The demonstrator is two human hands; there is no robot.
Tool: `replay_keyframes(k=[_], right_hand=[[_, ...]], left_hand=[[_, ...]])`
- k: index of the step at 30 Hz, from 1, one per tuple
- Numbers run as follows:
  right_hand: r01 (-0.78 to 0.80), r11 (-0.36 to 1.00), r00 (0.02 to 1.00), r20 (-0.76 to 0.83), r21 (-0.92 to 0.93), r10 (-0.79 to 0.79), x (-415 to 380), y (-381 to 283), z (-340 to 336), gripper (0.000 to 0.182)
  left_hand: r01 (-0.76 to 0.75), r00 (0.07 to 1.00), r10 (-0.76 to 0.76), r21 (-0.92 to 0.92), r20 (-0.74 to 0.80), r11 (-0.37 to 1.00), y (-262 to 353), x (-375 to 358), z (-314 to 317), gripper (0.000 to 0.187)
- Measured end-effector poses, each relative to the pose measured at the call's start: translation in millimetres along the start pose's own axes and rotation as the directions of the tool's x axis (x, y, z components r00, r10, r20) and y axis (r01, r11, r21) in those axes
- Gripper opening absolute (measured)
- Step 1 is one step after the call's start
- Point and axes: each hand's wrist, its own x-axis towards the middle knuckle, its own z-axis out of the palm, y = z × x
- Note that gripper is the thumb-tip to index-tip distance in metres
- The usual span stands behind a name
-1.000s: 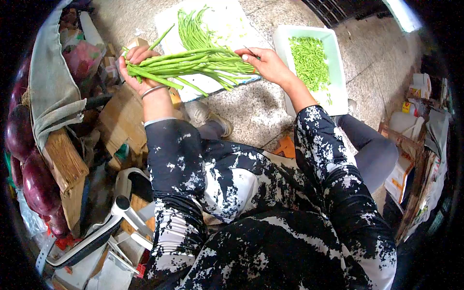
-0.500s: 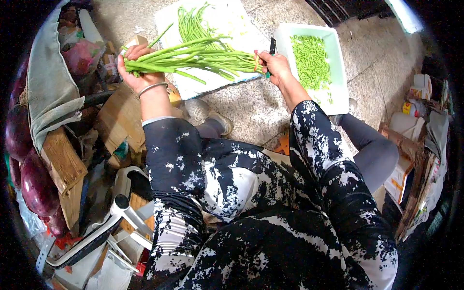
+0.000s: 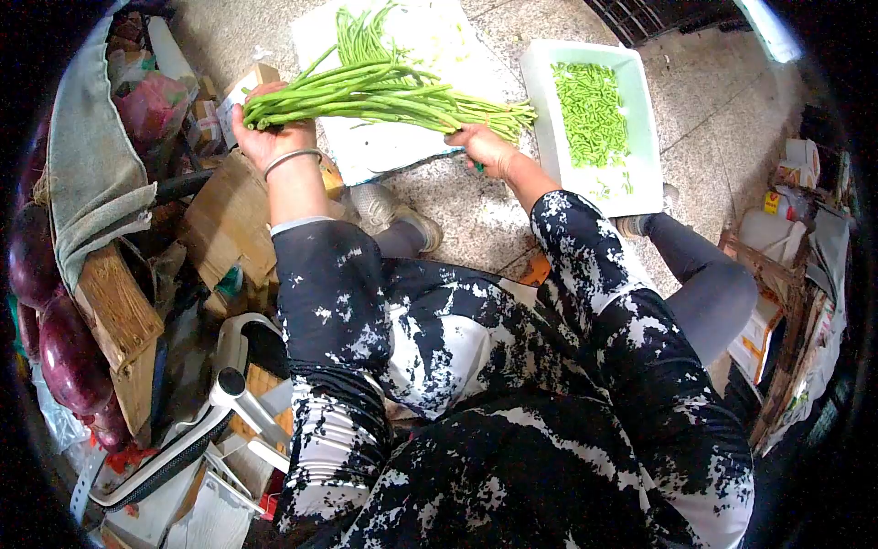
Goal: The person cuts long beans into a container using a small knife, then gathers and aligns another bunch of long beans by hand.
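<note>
My left hand [image 3: 273, 128], with a bangle at the wrist, is closed round one end of a bundle of long green beans [image 3: 366, 96]. The bundle stretches to the right across a white sheet. Under its right part is my right hand [image 3: 489, 151], fingers closed at the lower edge of the beans. A bit of green shows below those fingers, seemingly the handle of a knife; its other end is hidden. More long beans [image 3: 358, 37] lie on the white sheet [image 3: 366, 151] behind the bundle.
A white tub [image 3: 647, 137] of cut green bean pieces [image 3: 590, 114] stands to the right. Cardboard [image 3: 224, 215], a wooden block [image 3: 119, 306] and a white metal frame [image 3: 233, 384] crowd the left, beside purple eggplants [image 3: 73, 357]. A dark crate [image 3: 626, 18] is at the top.
My right hand has moved left and slightly down, off the tied right end of the bundle. That end now fans out freely beyond the hand. The left hand has turned a little.
</note>
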Motion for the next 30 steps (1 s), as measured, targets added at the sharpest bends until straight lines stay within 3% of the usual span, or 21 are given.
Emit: replay_keyframes(k=[2,5,7,9,10,11,13,15,17,21,25,27,29,30], right_hand=[[0.059,0.998,0.996,0.073,0.021,-0.060,-3.5,4.8,2.5,0.029],[0.191,0.981,0.979,0.066,0.041,-0.194,-1.1,23.8,6.1,0.025],[0.188,0.981,0.980,0.052,0.046,-0.191,-0.5,30.9,1.3,0.025],[0.133,0.988,0.967,-0.208,-0.073,-0.145,4.3,34.7,-0.4,0.021],[0.149,0.986,0.941,-0.317,0.075,-0.118,6.0,37.0,0.1,0.017],[0.149,0.986,0.941,-0.318,0.074,-0.118,7.6,38.6,-2.7,0.017],[0.040,0.841,0.958,-0.260,0.540,0.121,6.0,36.5,-9.4,0.015],[0.006,0.774,0.973,-0.183,0.633,0.142,10.5,32.4,-12.1,0.012],[-0.053,0.655,0.940,-0.183,0.754,0.288,12.5,24.4,-13.9,0.010],[-0.007,0.653,0.905,-0.274,0.757,0.327,27.1,45.4,-21.8,0.008],[0.072,0.621,0.875,-0.348,0.781,0.336,36.3,70.3,-36.6,0.009],[-0.043,0.671,0.666,-0.479,0.740,0.572,37.2,74.9,-40.3,0.009],[0.005,0.672,0.698,-0.484,0.740,0.528,31.0,76.6,-39.8,0.013],[-0.075,0.765,0.749,-0.471,0.639,0.466,29.1,75.4,-44.7,0.013]], left_hand=[[0.165,0.986,-0.156,-0.192,0.063,0.967,5.2,0.8,-3.6,0.021],[0.173,0.984,-0.159,-0.235,0.079,0.956,3.1,-3.0,0.8,0.019],[0.191,0.981,-0.178,-0.260,0.074,0.947,3.7,-5.0,4.4,0.018],[0.209,0.978,-0.198,-0.282,0.070,0.936,3.4,-7.3,7.0,0.017],[0.228,0.973,-0.207,-0.267,0.104,0.936,2.2,-8.0,7.7,0.016],[0.246,0.966,-0.216,-0.252,0.139,0.936,1.3,-8.9,8.1,0.016],[0.293,0.953,-0.255,-0.292,0.161,0.911,-1.9,-12.2,9.7,0.016],[0.271,0.956,-0.233,-0.234,0.179,0.934,-4.2,-14.0,10.4,0.016],[0.298,0.949,-0.259,-0.239,0.180,0.924,-5.0,-14.8,11.6,0.016],[0.213,0.976,-0.202,-0.150,0.086,0.966,-8.3,-13.0,9.3,0.017],[0.299,0.944,-0.259,-0.195,0.206,0.934,-2.5,-12.5,13.1,0.018],[0.282,0.955,-0.251,-0.225,0.155,0.933,3.4,-12.1,16.8,0.017],[0.268,0.959,-0.235,-0.239,0.157,0.933,3.8,-14.3,13.1,0.016],[0.268,0.958,-0.230,-0.246,0.170,0.932,4.5,-14.3,12.1,0.016]])
